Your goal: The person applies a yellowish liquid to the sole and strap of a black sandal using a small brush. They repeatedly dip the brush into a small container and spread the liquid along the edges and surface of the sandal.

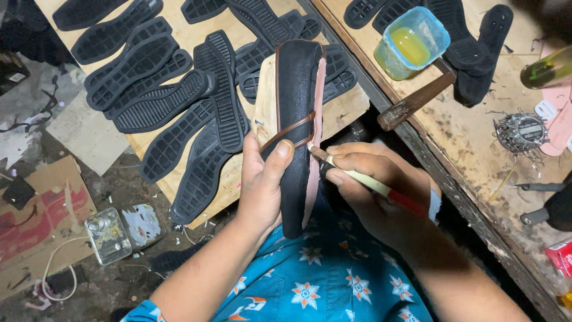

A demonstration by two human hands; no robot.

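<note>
Littered dark floor (119, 197) fills the lower left, strewn with flattened cardboard (36, 232), paper scraps and a small clear plastic box (107, 235); above it, a pale wooden board (348, 110) carries many black ribbed rubber soles (155, 101) laid in overlapping rows; to the right, across a dark gap, a worn wooden workbench (471, 143) bears more black soles (476, 53) at its far end. Person's lap, clothed in blue fabric with a star-flower print (333, 280), occupies the lower centre. Sandal (295, 125), held upright over the lap between board and bench, shows a black footbed, tan side, pink edge layer and a thin brown strap (289, 131) crossing it. Left hand (262, 185) is closed around the sandal from the left, thumb pressed on the black face just below the strap. Right hand (375, 191) is closed on a slim brush (363, 179) with pale handle and red end; its tip touches the sandal's pink edge beside the strap. On the bench: a hammer (417, 98) with wooden handle; a blue-rimmed tub of yellow adhesive (411, 43) touching it; a cluster of small metal nails (521, 134); pink sole pieces (560, 113) at the right margin.
</note>
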